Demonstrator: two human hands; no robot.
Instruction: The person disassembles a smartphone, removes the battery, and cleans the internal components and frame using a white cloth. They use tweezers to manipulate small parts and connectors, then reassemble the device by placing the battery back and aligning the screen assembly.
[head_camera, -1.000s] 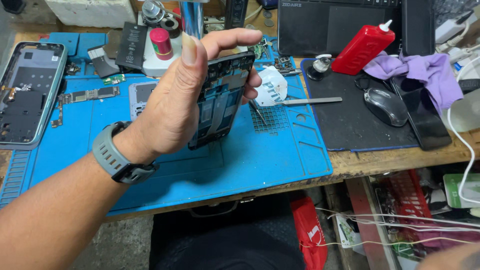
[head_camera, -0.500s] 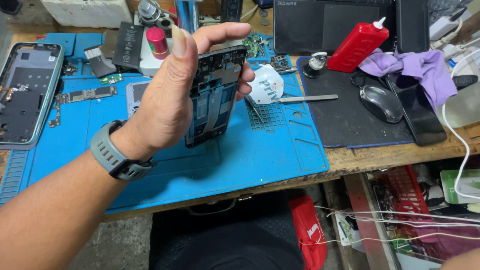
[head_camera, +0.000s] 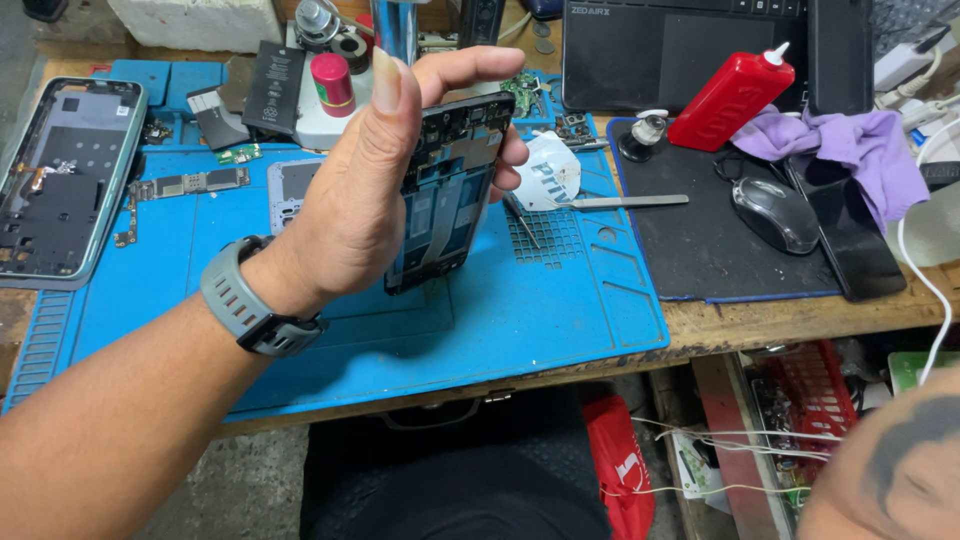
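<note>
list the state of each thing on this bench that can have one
left hand: grip shut on the phone frame, raised above the mat
phone frame: opened up, insides bare, held upright
second phone housing: stripped, lying flat at the mat's left edge
red squeeze bottle: capped, lying tilted
computer mouse: resting on the black pad
purple cloth: crumpled
right hand: out of view

The left hand (head_camera: 375, 190) hides the phone frame's (head_camera: 450, 190) left edge
</note>
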